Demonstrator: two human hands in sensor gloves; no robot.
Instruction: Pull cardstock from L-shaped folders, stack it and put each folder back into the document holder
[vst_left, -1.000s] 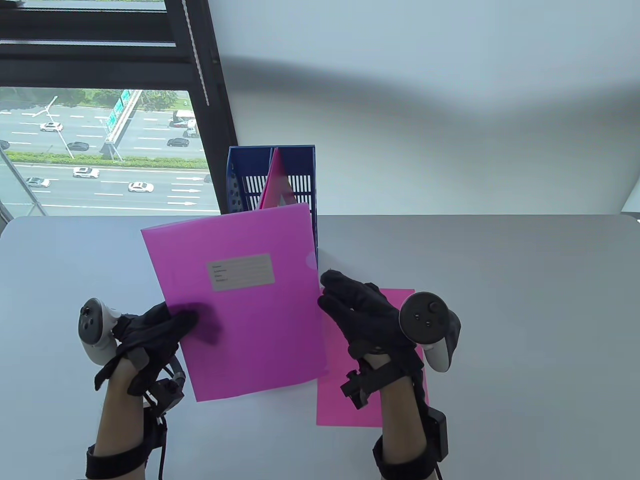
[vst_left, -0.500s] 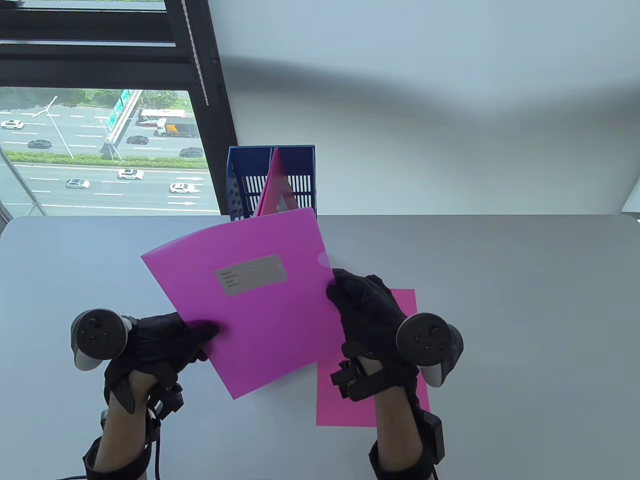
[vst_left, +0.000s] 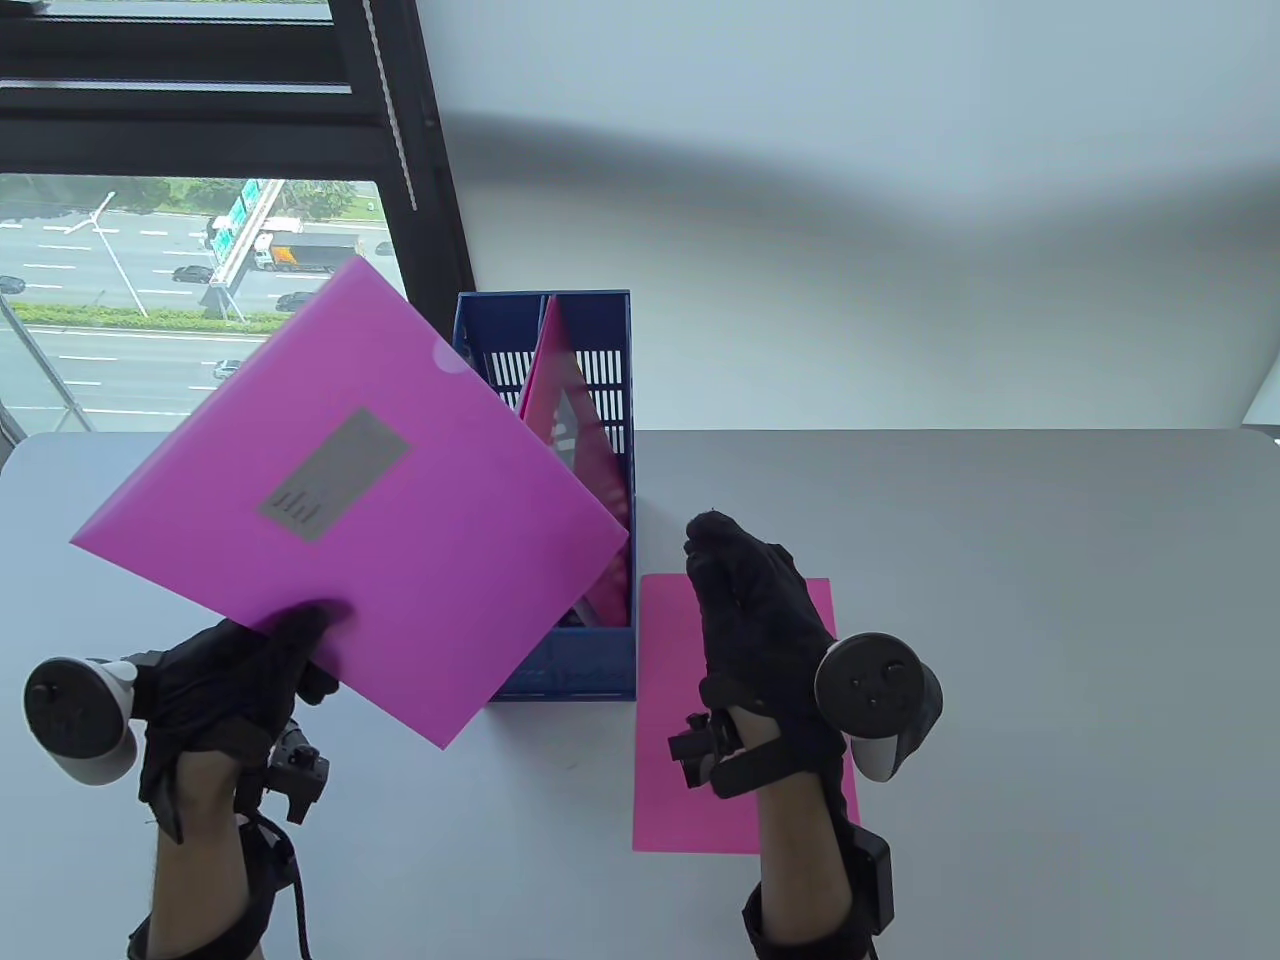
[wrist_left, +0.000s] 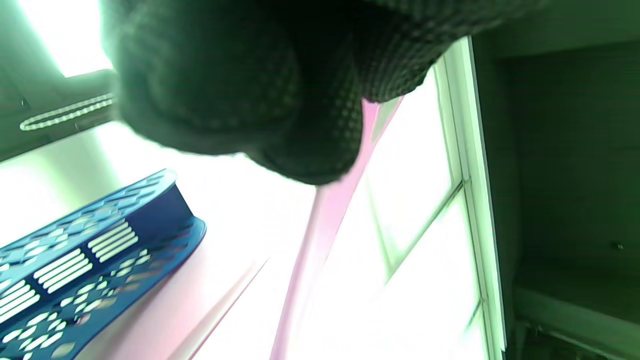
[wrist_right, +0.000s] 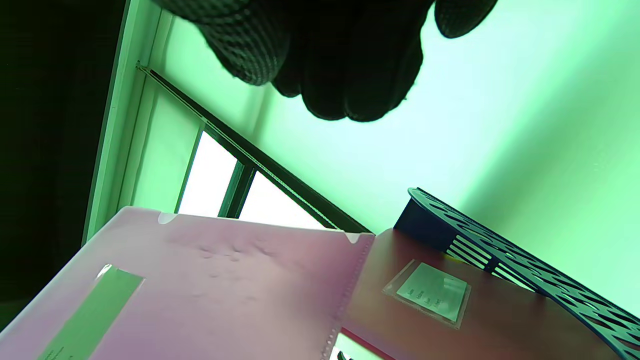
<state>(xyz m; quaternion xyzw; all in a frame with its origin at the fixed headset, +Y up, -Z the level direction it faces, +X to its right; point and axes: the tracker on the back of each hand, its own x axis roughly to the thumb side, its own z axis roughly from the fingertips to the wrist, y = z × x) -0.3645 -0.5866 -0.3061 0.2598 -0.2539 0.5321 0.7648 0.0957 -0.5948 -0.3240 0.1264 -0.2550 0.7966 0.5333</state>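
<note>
My left hand (vst_left: 235, 670) pinches the bottom corner of a glossy, translucent magenta folder (vst_left: 350, 490), thumb on top, the sheet tilted up above the grip. Just right of it stands the blue perforated plastic document holder (vst_left: 590, 670) with another folder (vst_left: 570, 420) inside. My right hand (vst_left: 760, 620) holds nothing, fingers relaxed over the flat matte pink cardstock (vst_left: 680, 790).

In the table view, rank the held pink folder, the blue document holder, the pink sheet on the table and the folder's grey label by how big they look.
1. Held pink folder, though it is lifted nearer the camera.
2. and 3. Blue document holder and pink sheet: both partly covered, too close to rank.
4. Grey label, clearly smallest.
</note>
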